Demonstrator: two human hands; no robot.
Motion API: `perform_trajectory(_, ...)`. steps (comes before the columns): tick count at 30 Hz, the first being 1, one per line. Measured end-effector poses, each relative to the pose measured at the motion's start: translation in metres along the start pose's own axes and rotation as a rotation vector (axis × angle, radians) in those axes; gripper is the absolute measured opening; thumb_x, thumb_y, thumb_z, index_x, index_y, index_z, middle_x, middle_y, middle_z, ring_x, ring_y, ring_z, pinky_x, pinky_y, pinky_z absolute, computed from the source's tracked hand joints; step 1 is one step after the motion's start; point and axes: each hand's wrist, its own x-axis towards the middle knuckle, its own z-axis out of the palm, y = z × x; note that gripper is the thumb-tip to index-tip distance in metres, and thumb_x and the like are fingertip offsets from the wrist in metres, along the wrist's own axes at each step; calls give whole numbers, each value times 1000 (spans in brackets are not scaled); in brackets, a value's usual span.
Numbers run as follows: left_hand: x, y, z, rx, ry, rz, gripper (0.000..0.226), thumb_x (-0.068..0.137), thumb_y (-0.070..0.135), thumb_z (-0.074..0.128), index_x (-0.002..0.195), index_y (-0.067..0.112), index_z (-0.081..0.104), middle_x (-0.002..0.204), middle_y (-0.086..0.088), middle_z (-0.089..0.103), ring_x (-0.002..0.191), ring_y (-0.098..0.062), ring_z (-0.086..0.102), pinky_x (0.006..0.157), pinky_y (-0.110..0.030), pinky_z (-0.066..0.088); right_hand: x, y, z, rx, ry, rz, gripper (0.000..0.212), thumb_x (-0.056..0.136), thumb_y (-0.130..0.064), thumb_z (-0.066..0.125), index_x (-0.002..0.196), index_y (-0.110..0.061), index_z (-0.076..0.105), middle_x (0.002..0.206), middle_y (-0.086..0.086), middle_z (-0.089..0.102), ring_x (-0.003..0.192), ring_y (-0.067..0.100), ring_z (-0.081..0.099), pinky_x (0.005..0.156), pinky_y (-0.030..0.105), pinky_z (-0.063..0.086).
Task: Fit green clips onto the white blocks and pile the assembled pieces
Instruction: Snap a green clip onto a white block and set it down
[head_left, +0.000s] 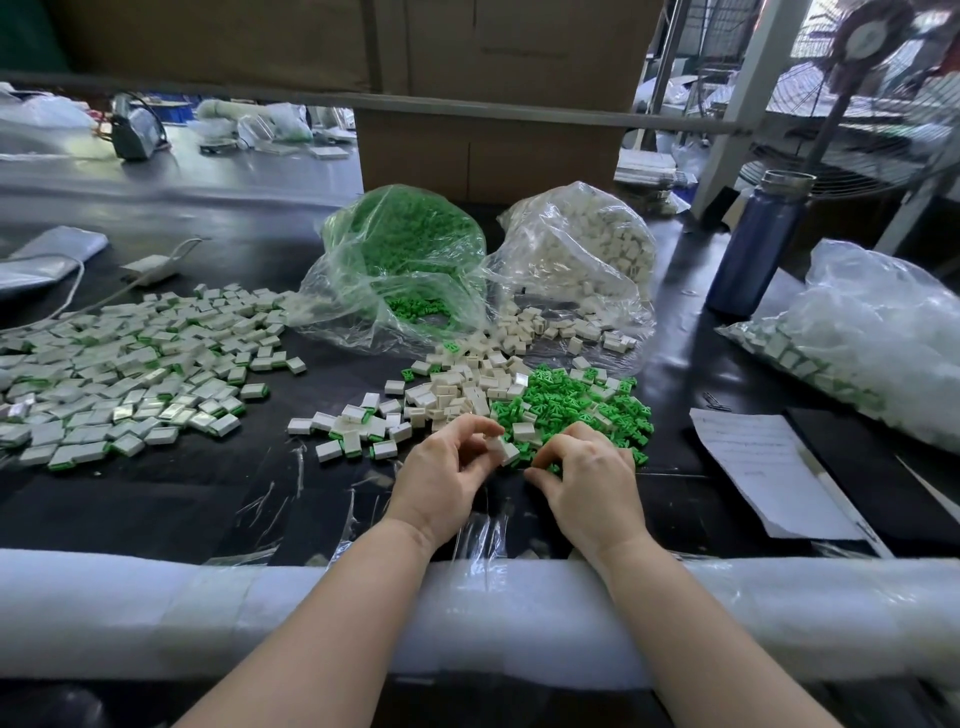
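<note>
Item under my watch: one white block (503, 450), a small rectangular plastic housing, pinched between thumb and fingers of the left hand (445, 470) just above the tabletop (156, 509); its long axis runs from upper left to lower right, the lower end tipped toward the right hand (584, 475). The right hand's fingers curl down into the near edge of the loose green clips (571, 402); I cannot tell whether they grip a clip, as the fingertips are hidden. The green clips are small, bright green, open-framed pieces, heaped just right of a scatter of bare white blocks (467, 387). A few assembled pieces (358, 434), white with a green strip along one edge, lie near the left hand. The large pile of assembled pieces (130, 369) spreads across the left of the tabletop, lying flat at mixed angles. Behind: a clear bag of green clips (400, 260) and, touching it on the right, a clear bag of white blocks (582, 254), both with mouths open toward me. A blue bottle (756, 244) stands upright at right, near another filled bag (852, 332). A handwritten sheet of paper (763, 462) lies at right; its writing is too small to read.
</note>
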Motion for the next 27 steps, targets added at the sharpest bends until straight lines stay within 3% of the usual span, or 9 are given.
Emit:
perform_trajectory(3, 0, 0, 0, -15, -9, -2, 24, 85, 19, 65, 86, 42, 60, 80, 8, 65, 80, -17, 64, 83, -39, 53, 0, 0, 0, 0, 2, -2, 18, 84, -37, 64, 96, -23, 65, 100, -7, 54, 104, 15, 49, 82, 29, 23)
perform_trajectory(7, 0, -1, 0, -44, -9, -24, 15, 83, 21, 66, 82, 34, 60, 76, 6, 67, 78, -20, 65, 81, -42, 54, 0, 1, 0, -13, -3, 6, 24, 85, -40, 62, 103, -25, 66, 102, -8, 53, 105, 14, 48, 79, 27, 20)
perform_trajectory(11, 1, 0, -1, -33, -11, 10, 17, 82, 18, 67, 80, 33, 59, 78, 8, 64, 74, -12, 60, 79, -35, 55, 0, 0, -2, 10, -15, 9, 21, 85, -38, 63, 100, -24, 65, 102, -8, 54, 104, 14, 48, 85, 29, 25)
perform_trajectory(16, 2, -3, -1, -56, -30, -5, 14, 84, 17, 65, 88, 29, 62, 83, 3, 64, 77, -13, 60, 80, -30, 54, -2, -3, -4, 91, -9, -25, 14, 82, -28, 68, 90, -22, 58, 95, -7, 60, 96, 15, 52, 85, 30, 32)
perform_trajectory(21, 2, -2, -2, -125, -35, -14, 20, 83, 13, 66, 85, 33, 64, 81, 5, 65, 74, -8, 60, 76, -20, 52, -1, -2, -8, 429, 21, 29, 9, 79, -11, 72, 88, -14, 68, 82, -3, 67, 79, 15, 61, 77, 24, 49)
perform_trajectory(24, 3, -1, -2, -147, -43, -28, 13, 81, 19, 68, 81, 31, 64, 80, 4, 67, 76, -13, 63, 77, -25, 53, 0, -2, -12, 730, 5, 101, 15, 76, -3, 73, 75, -17, 68, 71, -5, 67, 70, 11, 63, 70, 17, 51)
perform_trajectory(27, 3, -2, -2, -156, -64, -44, 7, 79, 24, 69, 81, 28, 65, 82, 0, 69, 81, -17, 65, 82, -34, 54, 1, -2, -13, 881, -30, 125, 22, 76, 2, 71, 70, -18, 66, 67, -4, 67, 67, 12, 64, 70, 25, 55)
